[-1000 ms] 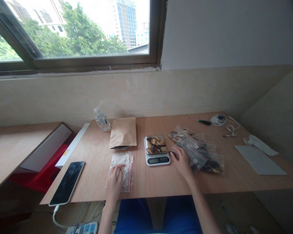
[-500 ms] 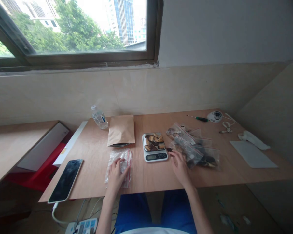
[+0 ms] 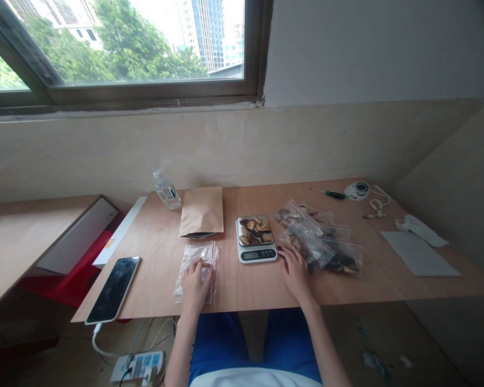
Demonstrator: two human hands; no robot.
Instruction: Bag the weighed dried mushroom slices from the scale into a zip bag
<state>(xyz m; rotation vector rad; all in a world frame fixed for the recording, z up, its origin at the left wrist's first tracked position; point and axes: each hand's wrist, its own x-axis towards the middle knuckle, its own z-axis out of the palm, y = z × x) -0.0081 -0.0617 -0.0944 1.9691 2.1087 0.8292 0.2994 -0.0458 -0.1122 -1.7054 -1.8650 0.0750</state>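
Note:
My left hand (image 3: 196,282) rests flat on a stack of empty clear zip bags (image 3: 199,259) with red seals, near the table's front edge. My right hand (image 3: 293,271) lies on the wooden table (image 3: 242,290) just right of a small white digital scale (image 3: 256,239), fingers spread, touching the near edge of several filled zip bags (image 3: 322,244) of dark dried slices. The scale's platform carries a pile of brown and dark dried slices (image 3: 255,230). A brown paper pouch (image 3: 202,211) lies behind the empty bags.
A phone (image 3: 113,288) lies at the front left, cabled to a power strip (image 3: 136,367) below. A water bottle (image 3: 166,190) stands at the back. A green screwdriver (image 3: 327,193), white tape dispenser (image 3: 356,190), grey sheet (image 3: 419,252) and white cloth (image 3: 420,230) occupy the right side.
The view has shifted slightly. My left hand slid forward along the empty bags. My right hand drew back a little from the scale's side toward me.

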